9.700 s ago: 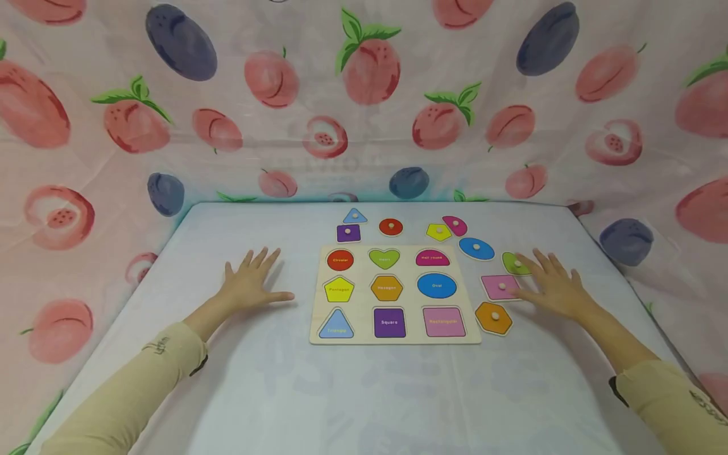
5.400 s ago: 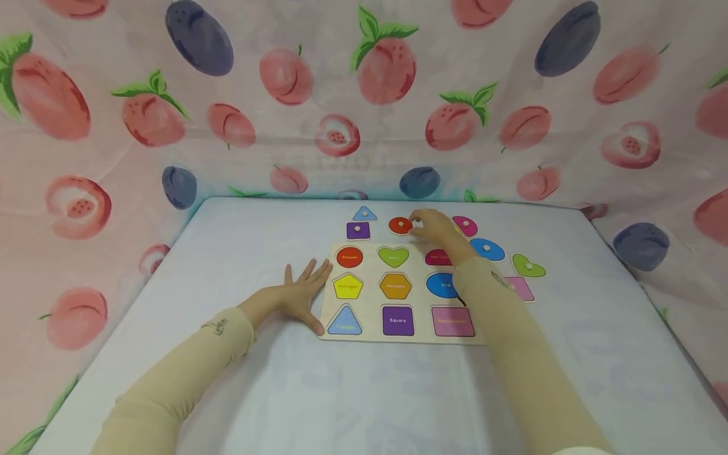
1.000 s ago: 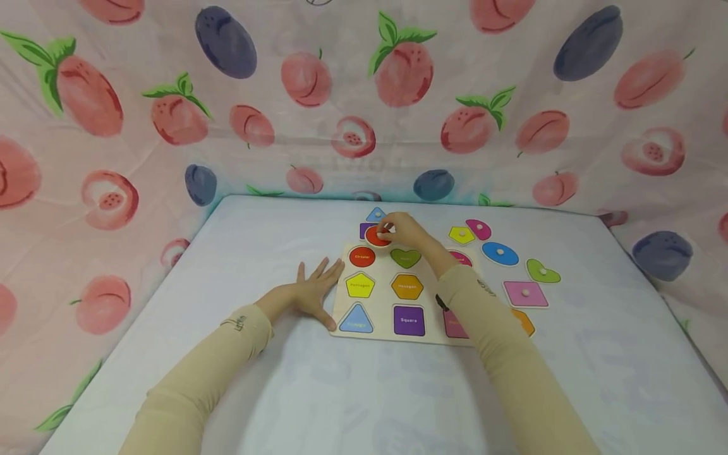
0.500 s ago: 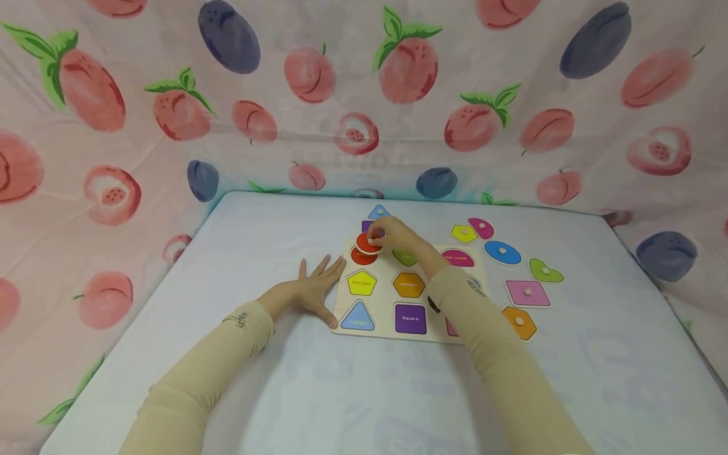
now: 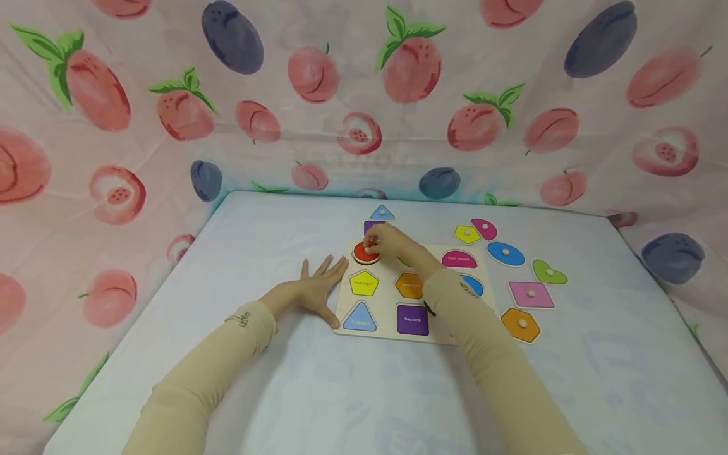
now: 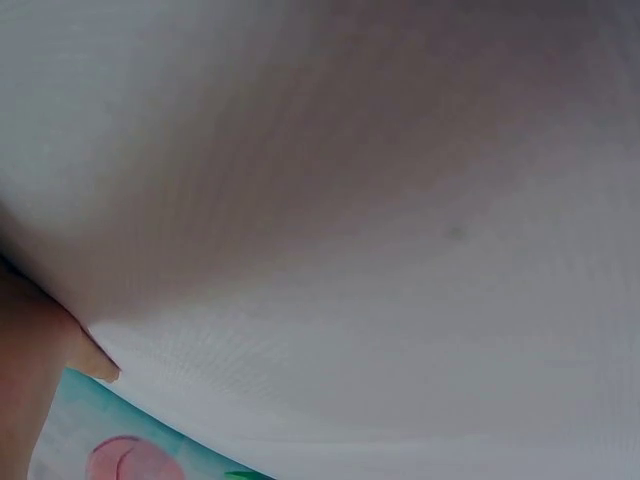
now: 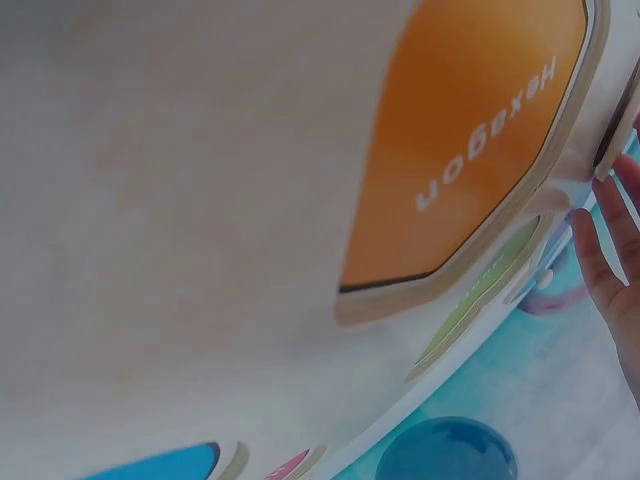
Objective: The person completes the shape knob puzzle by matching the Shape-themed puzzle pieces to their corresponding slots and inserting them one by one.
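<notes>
A wooden shape puzzle board (image 5: 387,287) lies on the white-covered table. My right hand (image 5: 392,241) pinches the small knob of a red circle puzzle piece (image 5: 361,254), which sits over the matching red "Circular" spot at the board's back left corner, nearly covering it. Fingers of that hand (image 7: 618,270) appear at the right edge of the right wrist view, beyond the orange hexagon spot (image 7: 470,150). My left hand (image 5: 317,292) has its fingers spread along the board's left edge, thumb at the front corner. Only a sliver of it (image 6: 35,370) shows in the left wrist view.
Behind the board lie a blue triangle piece (image 5: 383,213) and a purple square piece (image 5: 371,226), partly hidden. To the right are yellow pentagon (image 5: 467,235), magenta half-round (image 5: 485,229), blue oval (image 5: 505,254), green heart (image 5: 548,273), pink rectangle (image 5: 530,296) and orange hexagon (image 5: 520,325) pieces.
My left hand came to the board's edge and stayed. My right hand took the red circle piece from behind the board, carried it left, then lowered it onto the round red spot.
</notes>
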`<state>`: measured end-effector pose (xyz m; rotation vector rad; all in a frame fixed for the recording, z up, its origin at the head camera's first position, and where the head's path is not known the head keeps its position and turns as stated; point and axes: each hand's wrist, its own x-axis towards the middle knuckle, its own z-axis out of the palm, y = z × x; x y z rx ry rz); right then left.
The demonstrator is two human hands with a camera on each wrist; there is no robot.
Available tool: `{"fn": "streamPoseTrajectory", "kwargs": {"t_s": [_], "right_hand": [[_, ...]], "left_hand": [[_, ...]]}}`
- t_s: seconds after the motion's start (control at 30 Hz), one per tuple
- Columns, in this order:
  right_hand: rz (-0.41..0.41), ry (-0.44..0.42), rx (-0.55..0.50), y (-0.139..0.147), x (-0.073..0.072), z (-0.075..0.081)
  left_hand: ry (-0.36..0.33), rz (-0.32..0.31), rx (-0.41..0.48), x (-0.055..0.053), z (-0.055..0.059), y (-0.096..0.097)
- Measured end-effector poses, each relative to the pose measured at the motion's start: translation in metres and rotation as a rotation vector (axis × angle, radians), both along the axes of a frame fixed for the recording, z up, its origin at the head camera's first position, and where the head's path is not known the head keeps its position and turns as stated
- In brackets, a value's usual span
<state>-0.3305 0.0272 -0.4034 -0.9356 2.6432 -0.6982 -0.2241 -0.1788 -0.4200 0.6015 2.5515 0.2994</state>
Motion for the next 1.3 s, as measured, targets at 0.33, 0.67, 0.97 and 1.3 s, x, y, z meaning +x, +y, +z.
{"fn": "streamPoseTrajectory", "kwargs": {"t_s": [0.33, 0.67, 0.97, 1.3], "right_hand": [[-0.007, 0.003, 0.034, -0.003, 0.004, 0.001], [-0.016, 0.017, 0.070, -0.002, 0.006, 0.000], [-0.025, -0.016, 0.151, -0.010, 0.005, 0.006], [-0.021, -0.104, 0.191, -0.010, 0.007, 0.013]], "left_hand": [[0.000, -0.010, 0.000, -0.001, -0.001, 0.001], [-0.011, -0.005, -0.017, -0.002, -0.001, 0.004], [0.002, 0.003, -0.036, -0.001, 0.000, 0.004], [-0.004, 0.007, -0.052, -0.001, -0.001, 0.005]]}}
